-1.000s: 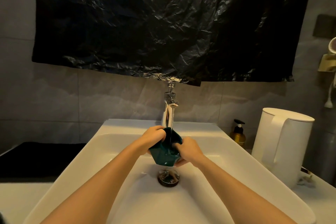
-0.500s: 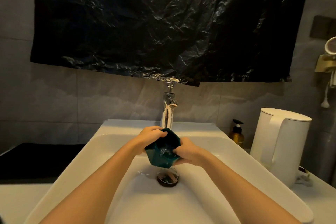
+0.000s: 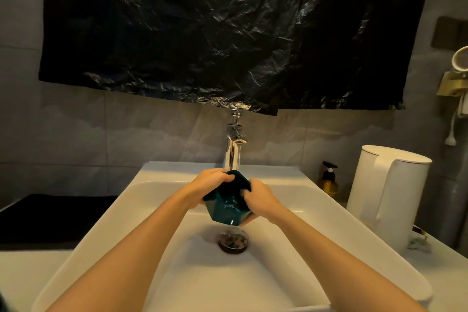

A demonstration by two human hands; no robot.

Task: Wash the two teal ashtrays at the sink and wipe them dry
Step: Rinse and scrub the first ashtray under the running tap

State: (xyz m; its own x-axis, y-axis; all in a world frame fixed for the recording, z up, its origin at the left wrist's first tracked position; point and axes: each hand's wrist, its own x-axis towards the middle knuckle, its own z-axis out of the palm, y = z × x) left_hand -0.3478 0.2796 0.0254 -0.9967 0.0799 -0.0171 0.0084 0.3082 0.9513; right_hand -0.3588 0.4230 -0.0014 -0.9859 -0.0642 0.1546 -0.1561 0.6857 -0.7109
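Grey wall tiles back a white sink [image 3: 121,210]; a black plastic sheet [image 3: 228,33] hangs across the wall above it. A chrome tap [image 3: 234,152] stands at the rear centre of the sink, directly below the lower edge of the sheet.

Ashtray position: one teal ashtray [image 3: 225,206] is held in the air over the basin, just in front of the tap and above the drain [image 3: 233,240]. It is tilted, with its lowest corner pointing down at the drain. Its surface shows wet glints.

Hand state:
- Left hand [image 3: 210,183]: fingers curled over the upper left edge of the ashtray, gripping it.
- Right hand [image 3: 260,200]: fingers curled round the right side of the ashtray, gripping it.

Both forearms reach in over the front rim of the sink.

Surroundings: a white kettle [image 3: 395,192] stands on the counter right of the sink, with an amber pump bottle [image 3: 328,181] between it and the basin's rear corner. A dark mat [image 3: 50,218] lies left of the sink.
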